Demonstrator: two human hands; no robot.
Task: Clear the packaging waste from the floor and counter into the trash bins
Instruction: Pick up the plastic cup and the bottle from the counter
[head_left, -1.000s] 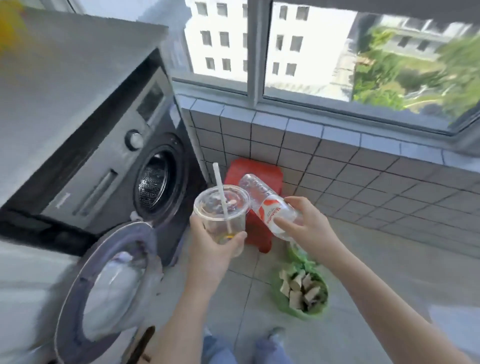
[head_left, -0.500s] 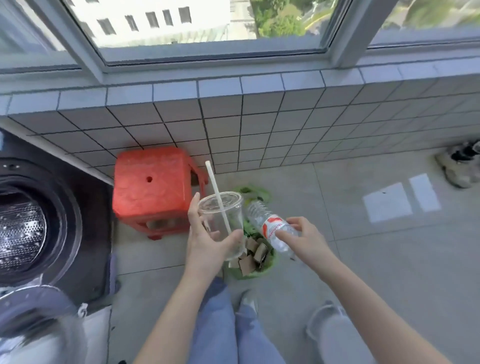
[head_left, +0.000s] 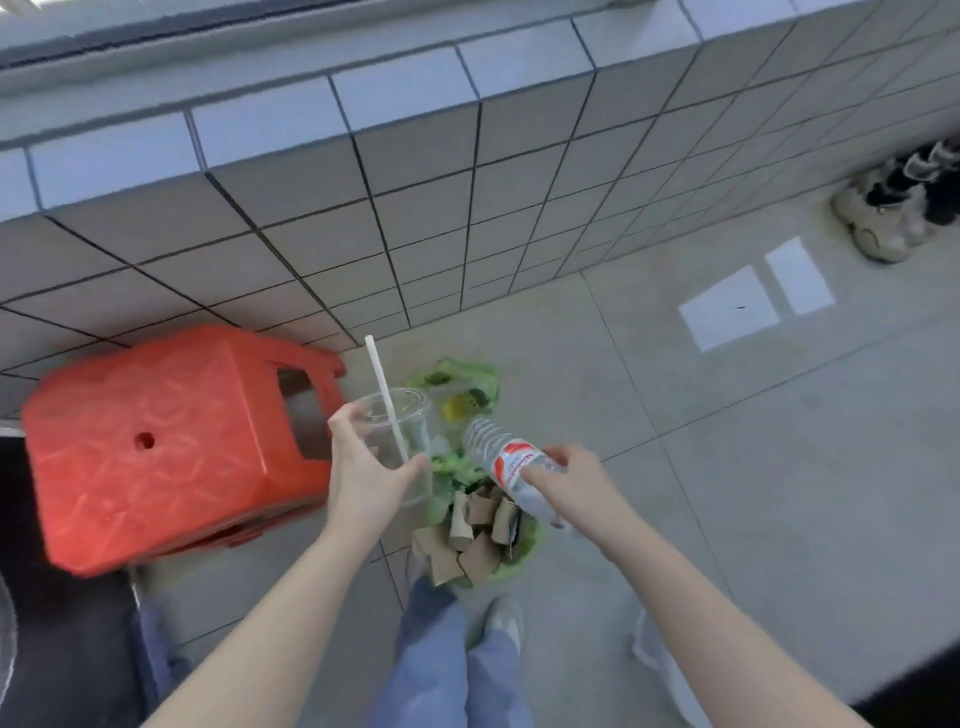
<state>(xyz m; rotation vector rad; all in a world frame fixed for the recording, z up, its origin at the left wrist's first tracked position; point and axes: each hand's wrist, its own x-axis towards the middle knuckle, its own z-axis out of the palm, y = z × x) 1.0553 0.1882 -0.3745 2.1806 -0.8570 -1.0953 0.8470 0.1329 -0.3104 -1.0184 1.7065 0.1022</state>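
At the left, a red plastic stool (head_left: 171, 447) is standing against the tiled wall (head_left: 415, 197). Just to its right, a clear plastic cup (head_left: 402, 441) with a white straw (head_left: 385, 397) is being held upright by the left hand (head_left: 363, 475), whose fingers are being wrapped round its side. Further right, a clear water bottle (head_left: 511, 467) with a red label is being gripped near its capped end by the right hand (head_left: 574, 480), the fingers being curled round it and the base being tilted up and away. Both items are being held directly above a green trash bag (head_left: 524, 540) on the floor, already holding cardboard tubes (head_left: 470, 535). The disposal step appears to be in hand; the next move is judged to call for lowering and releasing both pieces inside the bag's opening.
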